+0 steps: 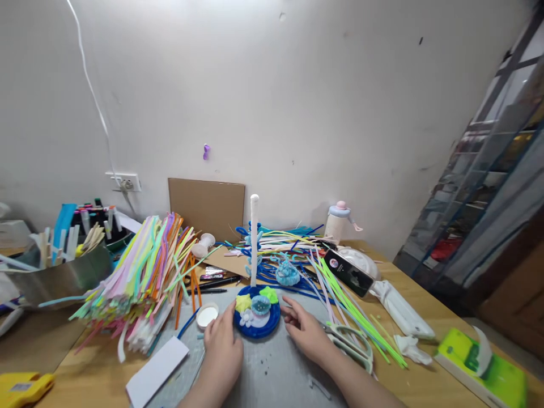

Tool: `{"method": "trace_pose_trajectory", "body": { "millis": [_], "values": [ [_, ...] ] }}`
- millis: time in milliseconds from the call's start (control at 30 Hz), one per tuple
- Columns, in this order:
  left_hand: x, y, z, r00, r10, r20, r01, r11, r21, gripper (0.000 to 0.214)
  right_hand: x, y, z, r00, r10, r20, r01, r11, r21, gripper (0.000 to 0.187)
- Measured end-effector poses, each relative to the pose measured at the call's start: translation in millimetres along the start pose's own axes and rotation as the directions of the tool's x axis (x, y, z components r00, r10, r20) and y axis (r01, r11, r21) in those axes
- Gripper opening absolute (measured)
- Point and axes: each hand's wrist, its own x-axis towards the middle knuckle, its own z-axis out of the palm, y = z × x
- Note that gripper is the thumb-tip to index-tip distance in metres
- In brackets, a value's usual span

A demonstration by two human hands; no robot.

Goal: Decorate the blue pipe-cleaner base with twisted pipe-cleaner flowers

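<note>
A round blue pipe-cleaner base (267, 328) lies between my hands, with a white upright post (254, 243) at its back. On it are a yellow star (243, 302), a green star (269, 294), a blue shell-like piece (260, 305) and a small white flower (246, 318). My left hand (224, 343) is at the base's left rim, fingers stretched forward and seemingly touching it. Just off the right rim is my right hand (304, 328), its fingers apart and holding nothing. Behind the base sits a light-blue fuzzy figure (287, 272).
Pipe cleaners (144, 272) are heaped at left, with more green ones (368, 317) at right. Scissors (351, 343) lie beside my right forearm. Around the mat are a white lid (207, 315), a white card (157, 371), a phone (348, 272) and a green tape dispenser (482, 365).
</note>
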Motion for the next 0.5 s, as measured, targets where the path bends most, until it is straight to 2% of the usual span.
{"method": "trace_pose_trajectory", "body": {
  "millis": [133,233,333,367,433,467,500],
  "values": [
    [1,-1,3.3,1.000,-0.011,0.006,0.011,0.998,0.060,0.077,1,1,4,1.000,0.010,-0.015,-0.010,1.000,0.023,0.061],
    [0,1,-1.0,1.000,-0.017,-0.002,0.017,0.995,0.097,0.075,1,-1,5,0.999,0.003,-0.049,-0.001,0.999,0.033,0.056],
    [0,2,-10.8,0.995,-0.015,-0.095,0.025,0.994,0.111,0.071,2,-12,-8,0.977,-0.039,-0.208,0.046,0.998,0.030,0.043],
    [1,2,-14.1,0.990,-0.015,-0.143,0.030,0.994,0.104,0.069,4,-18,-17,0.954,-0.072,-0.290,0.083,0.996,0.024,0.040],
    [2,1,-19.3,0.970,-0.030,-0.241,0.047,0.997,0.067,0.063,13,-28,-41,0.854,-0.118,-0.507,0.169,0.984,0.054,0.042],
    [3,0,-20.7,0.959,-0.040,-0.281,0.054,0.998,0.041,0.061,19,-32,-55,0.809,-0.116,-0.576,0.178,0.983,0.053,0.045],
    [4,-1,-21.3,0.949,-0.049,-0.310,0.056,0.998,0.014,0.058,28,-35,-69,0.787,-0.106,-0.608,0.153,0.988,0.025,0.045]
  ]
}}
